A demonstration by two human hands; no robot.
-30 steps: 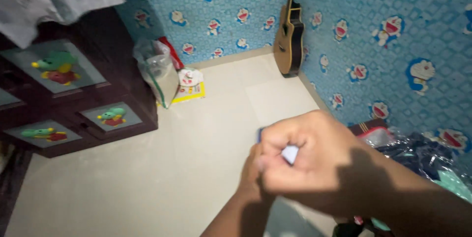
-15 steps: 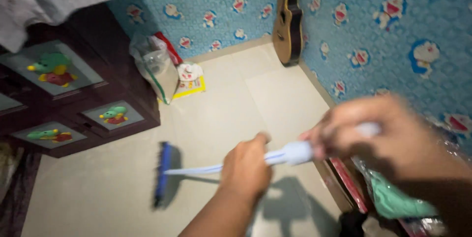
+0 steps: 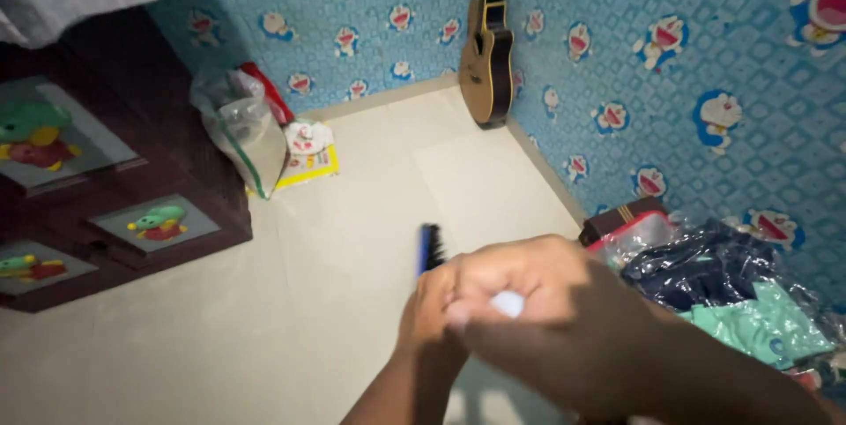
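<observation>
Mostly hidden, blue brush head (image 3: 429, 249), pale handle (image 3: 508, 303).

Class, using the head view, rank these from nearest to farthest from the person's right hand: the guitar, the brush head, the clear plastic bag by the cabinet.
1. Brush head: blue, just left of and above the right hand, over the floor.
2. Clear plastic bag: farther left, against the dark cabinet.
3. Guitar: farthest, upright in the wall corner.

Blue cartoon-cat wallpaper (image 3: 705, 55), cream floor tiles (image 3: 352, 240), dark brown cabinet (image 3: 115, 187), blue-headed brush (image 3: 429, 249), tan-and-black guitar (image 3: 487, 63)
</observation>
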